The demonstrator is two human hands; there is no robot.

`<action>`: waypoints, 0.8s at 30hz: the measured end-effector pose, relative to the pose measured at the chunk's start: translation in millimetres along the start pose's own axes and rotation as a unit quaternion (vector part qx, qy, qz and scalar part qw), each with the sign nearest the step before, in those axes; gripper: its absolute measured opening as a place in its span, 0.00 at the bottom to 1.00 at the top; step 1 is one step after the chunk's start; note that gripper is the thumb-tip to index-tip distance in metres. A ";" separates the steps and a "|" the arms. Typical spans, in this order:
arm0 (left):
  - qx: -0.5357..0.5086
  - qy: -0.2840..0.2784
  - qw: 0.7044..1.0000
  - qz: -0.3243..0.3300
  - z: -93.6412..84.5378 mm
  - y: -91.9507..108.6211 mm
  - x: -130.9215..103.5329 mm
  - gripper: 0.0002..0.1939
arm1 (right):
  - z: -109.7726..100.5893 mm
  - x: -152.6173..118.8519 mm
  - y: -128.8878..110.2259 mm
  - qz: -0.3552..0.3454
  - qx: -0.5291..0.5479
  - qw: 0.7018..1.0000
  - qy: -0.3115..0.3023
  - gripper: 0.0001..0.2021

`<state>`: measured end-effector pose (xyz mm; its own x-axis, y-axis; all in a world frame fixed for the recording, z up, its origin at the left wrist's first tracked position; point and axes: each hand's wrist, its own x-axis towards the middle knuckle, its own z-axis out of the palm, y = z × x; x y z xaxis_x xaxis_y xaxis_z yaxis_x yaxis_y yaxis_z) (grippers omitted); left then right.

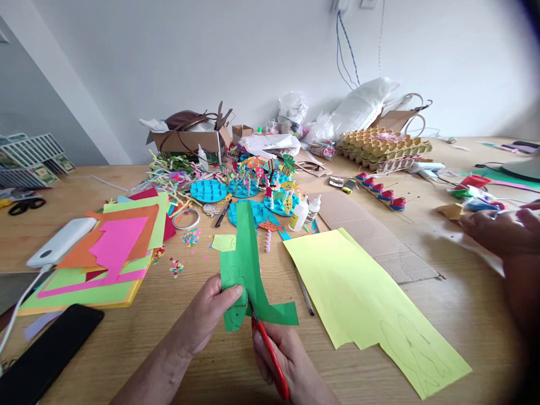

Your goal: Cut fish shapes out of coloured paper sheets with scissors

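Note:
My left hand (211,312) pinches the left edge of a green paper (248,253), thumb on top. Pencil outlines, one like a fish, show on the paper near that thumb. In my right hand (280,351) is a pair of red-handled scissors (270,354); its blades meet the lower part of the paper, right of the outline. A long strip of the sheet rises away from me and a short flap points right. A small pale-green paper cutout (224,243) lies just beyond my left hand. To the right rests a yellow paper (358,287) with drawn outlines at its near corner.
Coloured sheets (122,247) are piled at left, beside a white power bank (61,242) and black phone (50,354). Glue bottles (299,215) and blue decorated discs (247,214) stand ahead. Cardboard (367,236) and egg trays (383,147) lie right. Another person's hand (502,230) is at far right.

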<state>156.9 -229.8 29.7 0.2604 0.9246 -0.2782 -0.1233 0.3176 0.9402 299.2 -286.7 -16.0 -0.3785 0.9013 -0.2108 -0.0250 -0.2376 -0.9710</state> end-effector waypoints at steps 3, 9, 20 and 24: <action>-0.006 -0.003 1.000 -0.007 -2.3 -1.2 -0.1 0.08 | -0.7 0.6 1.3 0.001 -0.005 1.000 -0.005 0.23; -0.016 -0.009 1.000 0.014 -4.4 -8.4 0.7 0.09 | 0.9 2.7 1.1 0.000 -0.002 1.000 -0.006 0.24; -0.024 0.008 1.000 0.008 1.6 -13.3 3.4 0.13 | 1.2 1.5 6.4 0.021 0.078 0.997 -0.019 0.23; -0.028 0.007 1.000 0.002 2.8 -12.9 2.7 0.11 | 1.4 1.7 6.6 0.010 0.092 0.995 -0.023 0.22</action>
<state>161.9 -232.0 17.4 0.2463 0.9287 -0.2773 -0.1785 0.3247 0.9288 297.1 -287.2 -22.5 -0.4219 0.8796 -0.2200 -0.1846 -0.3208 -0.9290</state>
